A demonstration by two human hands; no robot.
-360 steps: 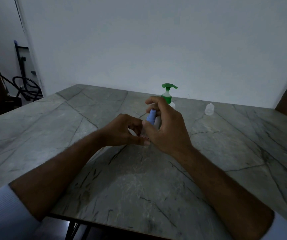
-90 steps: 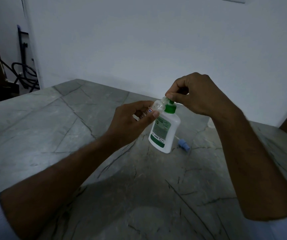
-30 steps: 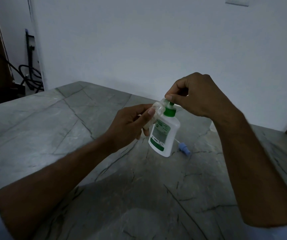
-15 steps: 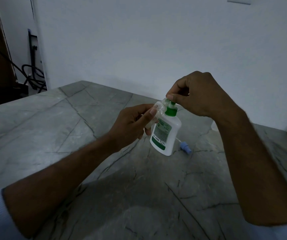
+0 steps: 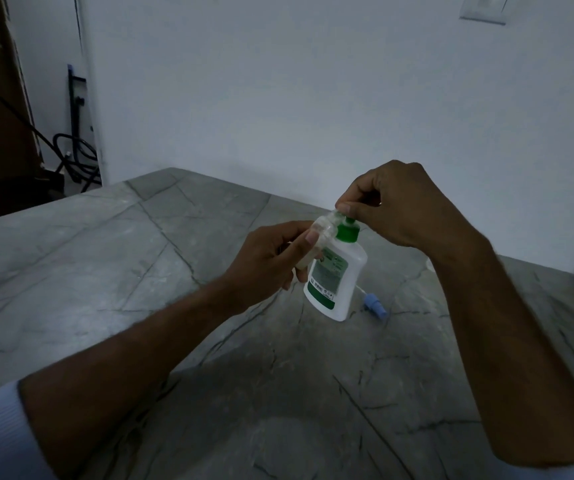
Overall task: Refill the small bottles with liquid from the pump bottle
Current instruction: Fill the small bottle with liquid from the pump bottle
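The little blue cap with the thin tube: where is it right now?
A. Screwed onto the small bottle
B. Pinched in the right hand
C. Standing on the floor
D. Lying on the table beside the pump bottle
D: the blue cap lies on the table just right of the pump bottle, with neither the left hand nor the right hand touching it.

Dim room; white wall point(image 5: 313, 81); grey marble table point(image 5: 88, 265)
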